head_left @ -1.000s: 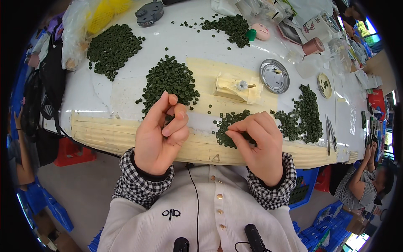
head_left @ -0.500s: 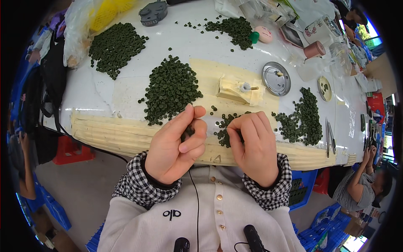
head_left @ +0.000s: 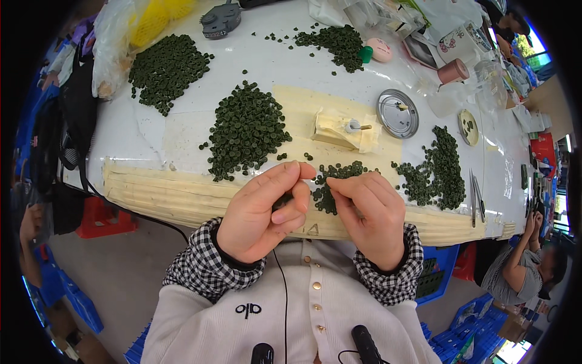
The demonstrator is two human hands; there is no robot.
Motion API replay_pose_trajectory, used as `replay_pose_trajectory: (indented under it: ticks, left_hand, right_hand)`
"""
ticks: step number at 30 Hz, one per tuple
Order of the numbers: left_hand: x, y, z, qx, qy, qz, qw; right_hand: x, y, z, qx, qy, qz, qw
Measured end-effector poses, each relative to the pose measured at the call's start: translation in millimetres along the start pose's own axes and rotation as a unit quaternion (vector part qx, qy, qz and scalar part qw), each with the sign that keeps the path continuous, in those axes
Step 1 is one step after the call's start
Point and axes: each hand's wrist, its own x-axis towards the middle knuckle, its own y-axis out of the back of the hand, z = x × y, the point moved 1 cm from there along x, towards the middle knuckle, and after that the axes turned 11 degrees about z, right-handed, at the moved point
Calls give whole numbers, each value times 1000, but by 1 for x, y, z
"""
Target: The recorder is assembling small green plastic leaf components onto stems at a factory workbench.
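Observation:
My left hand (head_left: 257,209) is closed above the table's near edge, its thumb and forefinger tips together. Something dark green shows inside its curled fingers, like the small round plastic pieces around it. Just to the right, my right hand (head_left: 373,212) is closed in a pinch, and whatever lies between its fingertips is too small to make out. Behind and partly under the right hand spreads a small group of dark green round pieces (head_left: 327,197). A bigger heap of such pieces (head_left: 247,130) lies beyond my left hand.
More green pieces form heaps at the far left (head_left: 167,70), far middle (head_left: 339,45) and right (head_left: 445,170). A taped block (head_left: 333,132) with a small peg, a round metal lid (head_left: 398,114) and tweezers (head_left: 478,197) lie on the table. A grey model turret (head_left: 222,21) sits at the back.
My hands have shifted slightly right. The right fingertips have risen from the small group of pieces into a pinch near the left fingertips.

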Motion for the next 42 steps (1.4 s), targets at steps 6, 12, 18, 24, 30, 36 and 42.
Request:
replay_pose_trajectory:
  ticks: [6, 12, 18, 24, 30, 36, 42]
  left_hand:
    - [3, -9, -5, 35, -29, 37, 998]
    - [1, -4, -2, 50, -32, 16, 998]
    - [3, 2, -8, 39, -36, 7, 999]
    - [3, -3, -6, 50, -49, 24, 997]
    - [3, -5, -7, 80, -61, 40, 994]
    - [3, -5, -8, 108, -91, 57, 988]
    - [2, -4, -7, 95, -106, 50, 989]
  right_hand:
    - [1, 2, 1, 12, 5, 8, 1000]
    - [-1, 7, -6, 57, -124, 35, 990]
    - [3, 8, -5, 117, -129, 68, 982]
    - [4, 1, -5, 203, -164, 59, 963]
    - [2, 1, -2, 259, -221, 44, 939]
    - [1, 2, -1, 258, -222, 45, 939]
    - [5, 1, -3, 206, -137, 57, 967]
